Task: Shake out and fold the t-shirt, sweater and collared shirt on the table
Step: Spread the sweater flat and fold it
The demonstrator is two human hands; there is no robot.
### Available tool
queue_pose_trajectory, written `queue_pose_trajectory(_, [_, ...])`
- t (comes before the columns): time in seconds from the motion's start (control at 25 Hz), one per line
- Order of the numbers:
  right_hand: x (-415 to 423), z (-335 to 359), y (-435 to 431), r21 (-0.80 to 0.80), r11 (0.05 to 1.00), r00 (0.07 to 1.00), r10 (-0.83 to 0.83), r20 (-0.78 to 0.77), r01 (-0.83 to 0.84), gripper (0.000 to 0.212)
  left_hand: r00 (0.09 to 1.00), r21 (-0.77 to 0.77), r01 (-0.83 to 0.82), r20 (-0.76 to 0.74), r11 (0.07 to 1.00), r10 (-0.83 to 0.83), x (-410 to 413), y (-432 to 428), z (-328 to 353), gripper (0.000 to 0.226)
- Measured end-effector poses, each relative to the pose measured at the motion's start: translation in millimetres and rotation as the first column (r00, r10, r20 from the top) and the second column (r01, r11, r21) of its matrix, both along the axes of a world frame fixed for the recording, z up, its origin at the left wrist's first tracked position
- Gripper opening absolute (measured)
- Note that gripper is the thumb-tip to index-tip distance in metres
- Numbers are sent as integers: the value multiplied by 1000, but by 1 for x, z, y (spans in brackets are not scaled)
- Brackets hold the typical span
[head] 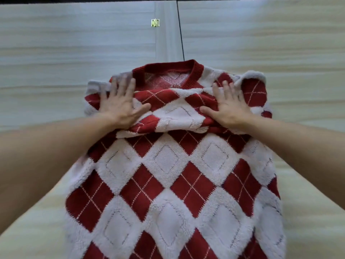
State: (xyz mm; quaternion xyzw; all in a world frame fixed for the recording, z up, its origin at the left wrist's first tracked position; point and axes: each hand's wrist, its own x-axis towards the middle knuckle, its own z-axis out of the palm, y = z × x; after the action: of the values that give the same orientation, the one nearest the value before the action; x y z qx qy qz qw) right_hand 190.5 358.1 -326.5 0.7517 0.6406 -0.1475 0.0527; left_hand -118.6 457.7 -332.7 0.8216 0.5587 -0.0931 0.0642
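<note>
A red and white argyle sweater [173,184] lies flat on the pale wooden table [302,101], its red ribbed collar at the far end. Both sleeves are folded in across the chest, forming a band below the collar. My left hand [119,103] lies flat with fingers spread on the left part of that band. My right hand [227,107] presses flat on the right part, fingers apart. Neither hand grips the cloth. The t-shirt and collared shirt are not in view.
A dark seam [180,34] runs across the far tabletop toward the collar, with a small brass hinge [155,23] beside it. The sweater's hem runs out of the frame at the bottom.
</note>
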Motion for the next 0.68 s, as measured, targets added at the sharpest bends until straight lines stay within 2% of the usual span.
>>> queue_pose_trajectory(0.08, [22,2,20,-50,999,998,1,69,2,124,999,-100,-44,-29,994,42,-8,16,-8,122])
queue_pose_trajectory(0.2, [32,20,61,-116,992,990,59,130,-44,154,999,-52,-36,-28,998,35,8,32,1,133])
queue_pose_trajectory(0.32, [28,16,74,-154,987,999,-44,33,48,156,990,-46,-104,-104,993,99,21,54,22,148])
queue_pose_trajectory(0.36, [25,20,72,-165,983,996,-83,-32,76,148,984,-62,-109,-148,992,99,26,54,31,137])
queue_pose_trajectory(0.4, [21,25,66,-176,981,994,-96,-57,85,134,981,-67,-99,-175,993,86,31,49,38,114])
queue_pose_trajectory(0.48, [10,35,53,-162,986,996,-48,-73,36,82,986,-7,-39,-161,999,38,40,35,50,64])
queue_pose_trajectory(0.52, [3,43,42,-159,987,998,-6,-60,-4,58,989,31,1,-146,1000,3,40,25,59,48])
queue_pose_trajectory(0.6, [-8,71,17,-137,989,998,64,-2,-64,39,986,94,128,-117,987,-117,35,3,84,32])
queue_pose_trajectory(0.68, [-20,109,-15,-16,996,995,88,42,-87,36,983,107,183,4,977,-185,25,-20,114,22])
